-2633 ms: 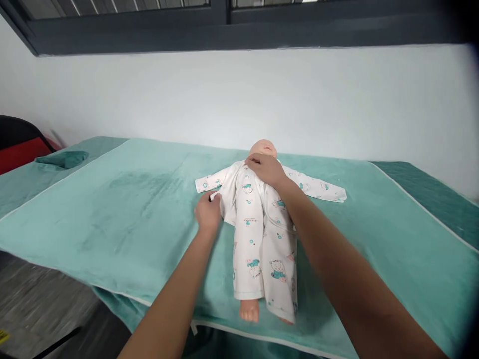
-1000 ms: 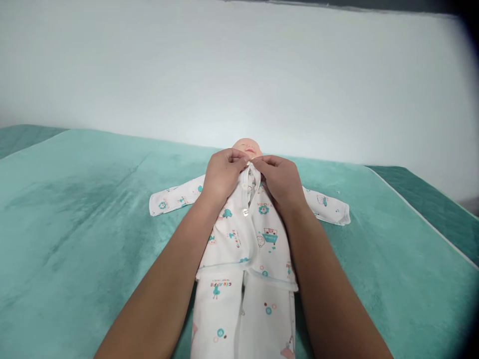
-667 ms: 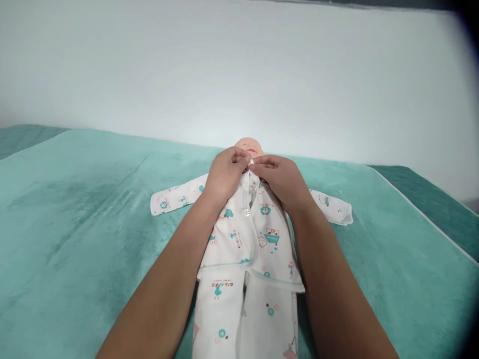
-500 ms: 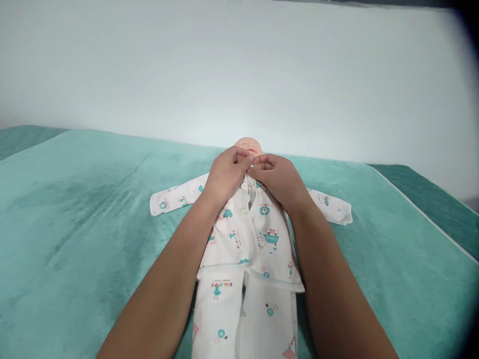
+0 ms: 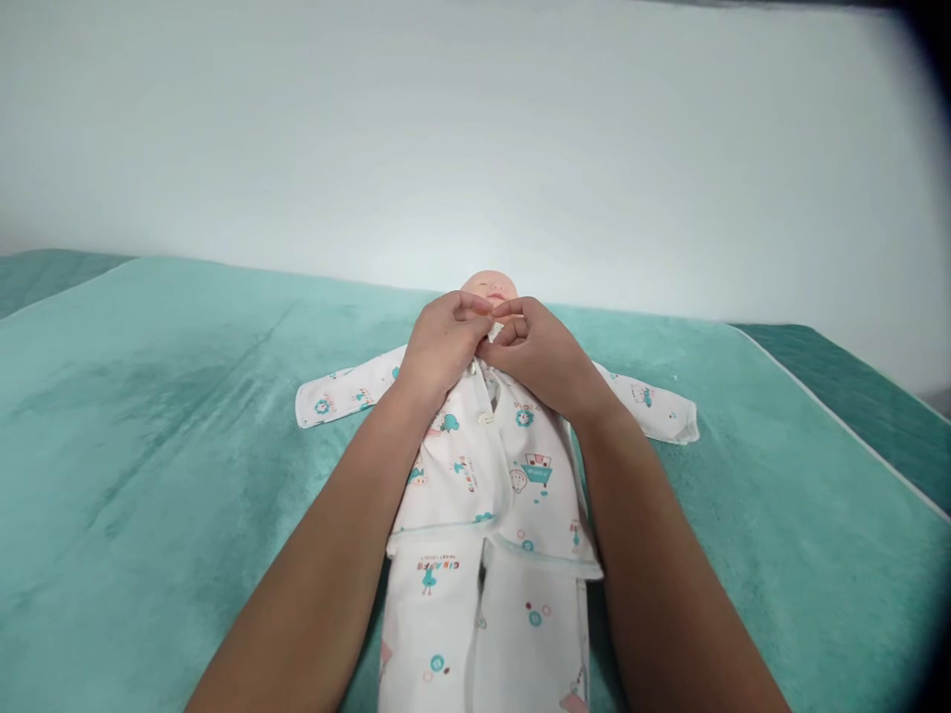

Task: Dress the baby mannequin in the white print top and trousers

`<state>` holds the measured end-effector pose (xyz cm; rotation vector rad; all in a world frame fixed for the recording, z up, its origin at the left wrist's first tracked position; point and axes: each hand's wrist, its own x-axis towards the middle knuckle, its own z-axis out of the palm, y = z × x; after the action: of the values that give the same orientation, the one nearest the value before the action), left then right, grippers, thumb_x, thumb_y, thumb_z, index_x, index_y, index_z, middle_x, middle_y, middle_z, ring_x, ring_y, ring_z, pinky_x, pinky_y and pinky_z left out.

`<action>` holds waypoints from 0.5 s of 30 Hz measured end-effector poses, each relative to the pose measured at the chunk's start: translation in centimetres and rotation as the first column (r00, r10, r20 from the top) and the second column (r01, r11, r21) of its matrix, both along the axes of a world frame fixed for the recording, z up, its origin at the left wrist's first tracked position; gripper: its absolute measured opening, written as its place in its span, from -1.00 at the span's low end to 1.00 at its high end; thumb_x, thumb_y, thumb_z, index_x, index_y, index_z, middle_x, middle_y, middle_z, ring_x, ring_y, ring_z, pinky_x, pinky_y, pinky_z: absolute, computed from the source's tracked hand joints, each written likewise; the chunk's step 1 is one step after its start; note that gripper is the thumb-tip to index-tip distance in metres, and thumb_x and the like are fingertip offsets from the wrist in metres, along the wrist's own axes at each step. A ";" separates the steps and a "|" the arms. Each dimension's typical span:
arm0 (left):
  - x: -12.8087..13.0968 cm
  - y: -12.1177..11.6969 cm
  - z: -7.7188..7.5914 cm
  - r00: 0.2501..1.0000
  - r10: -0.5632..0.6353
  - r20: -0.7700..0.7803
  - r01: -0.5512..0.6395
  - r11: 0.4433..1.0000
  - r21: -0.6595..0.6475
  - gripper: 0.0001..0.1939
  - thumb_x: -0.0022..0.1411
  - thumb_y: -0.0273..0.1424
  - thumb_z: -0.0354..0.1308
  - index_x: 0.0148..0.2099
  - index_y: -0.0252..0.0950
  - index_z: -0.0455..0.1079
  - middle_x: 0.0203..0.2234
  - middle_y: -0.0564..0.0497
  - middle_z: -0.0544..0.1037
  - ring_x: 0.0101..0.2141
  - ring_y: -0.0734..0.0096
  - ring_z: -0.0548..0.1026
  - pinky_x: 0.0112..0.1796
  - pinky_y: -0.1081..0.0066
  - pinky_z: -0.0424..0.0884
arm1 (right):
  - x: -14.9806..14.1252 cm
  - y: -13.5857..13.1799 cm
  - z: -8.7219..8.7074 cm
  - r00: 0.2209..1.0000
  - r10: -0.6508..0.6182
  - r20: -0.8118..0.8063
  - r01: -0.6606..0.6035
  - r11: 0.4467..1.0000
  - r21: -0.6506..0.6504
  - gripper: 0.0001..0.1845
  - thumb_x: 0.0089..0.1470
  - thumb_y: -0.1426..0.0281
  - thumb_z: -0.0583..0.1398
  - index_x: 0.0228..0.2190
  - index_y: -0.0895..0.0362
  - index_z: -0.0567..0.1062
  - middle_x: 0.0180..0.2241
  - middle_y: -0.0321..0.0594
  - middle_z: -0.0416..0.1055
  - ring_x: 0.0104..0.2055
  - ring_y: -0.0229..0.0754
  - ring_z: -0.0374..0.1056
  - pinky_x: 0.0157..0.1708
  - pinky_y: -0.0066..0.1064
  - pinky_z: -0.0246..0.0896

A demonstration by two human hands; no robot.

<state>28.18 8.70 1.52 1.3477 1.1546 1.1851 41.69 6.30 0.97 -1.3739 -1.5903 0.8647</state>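
A baby doll (image 5: 490, 284) lies on its back, dressed in a white baby shirt (image 5: 461, 475) with teal and orange prints. White printed trousers (image 5: 531, 634) cover its legs. At the doll's neck, my left hand (image 5: 450, 337) pinches the shirt's collar edge between thumb and fingers. My right hand (image 5: 539, 347) meets it there, its thumb and fingertips bent on the other side of the collar. Between the fingertips a bit of white cloth shows; any fastener in them is hidden. Lower on the front, a small button (image 5: 485, 419) is visible beside a gap in the cloth.
The doll rests on a teal plush cover (image 5: 185, 416). A darker green surface (image 5: 854, 376) shows past its white-edged border on the right, and another at far left. Behind stands a pale wall (image 5: 475, 139). Both shirt sleeves lie spread out sideways.
Both hands stay at the collar. My right hand has shifted slightly left and its fingers have bent differently, with the index finger raised. The shirt front has shifted slightly.
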 end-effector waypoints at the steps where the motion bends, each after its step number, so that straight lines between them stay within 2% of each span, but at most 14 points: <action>1: 0.0 -0.1 0.0 1.000 -0.013 0.026 0.013 1.000 -0.004 -0.84 0.08 -0.46 0.22 -0.22 -0.29 0.43 -0.24 -0.08 0.58 -0.33 0.39 0.50 -0.34 0.41 0.35 | 0.0 0.0 0.0 1.000 0.012 -0.006 -0.012 1.000 0.001 -0.46 -0.05 0.25 0.29 -0.02 0.08 0.34 -0.41 -0.35 0.44 -0.38 -0.22 0.35 -0.36 -0.36 0.19; 6: -0.2 -0.3 -0.1 0.996 -0.060 0.066 0.060 0.998 0.005 -0.80 0.10 -0.49 0.17 -0.17 -0.27 0.43 -0.26 -0.04 0.57 -0.32 0.39 0.50 -0.32 0.40 0.37 | 0.1 -0.2 0.0 0.998 0.053 -0.046 -0.053 0.999 0.002 -0.44 -0.01 0.25 0.29 0.03 0.07 0.33 -0.42 -0.37 0.43 -0.39 -0.24 0.34 -0.38 -0.37 0.18; 12: -0.2 -0.2 -0.5 0.983 0.055 -0.173 -0.033 0.991 0.130 -0.74 0.09 -0.56 0.08 -0.17 -0.26 0.46 -0.30 0.01 0.52 -0.34 0.43 0.45 -0.35 0.42 0.34 | 0.5 -0.5 0.3 0.993 0.098 -0.063 -0.100 0.994 -0.038 -0.44 -0.01 0.28 0.30 0.04 0.05 0.33 -0.35 -0.32 0.46 -0.36 -0.23 0.35 -0.39 -0.39 0.20; 15: -0.4 -0.3 -0.5 0.965 0.067 -0.254 -0.028 0.988 0.153 -0.75 0.11 -0.56 0.08 -0.18 -0.27 0.49 -0.24 -0.03 0.54 -0.25 0.38 0.48 -0.24 0.38 0.39 | 1.0 -1.0 0.8 0.993 0.107 -0.046 -0.110 0.992 -0.062 -0.40 -0.03 0.24 0.33 0.05 0.03 0.32 -0.25 -0.26 0.47 -0.33 -0.22 0.36 -0.42 -0.40 0.19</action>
<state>27.77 8.42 1.00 1.6334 1.3090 1.1720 42.74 5.29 1.77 -1.3140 -1.6290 1.0123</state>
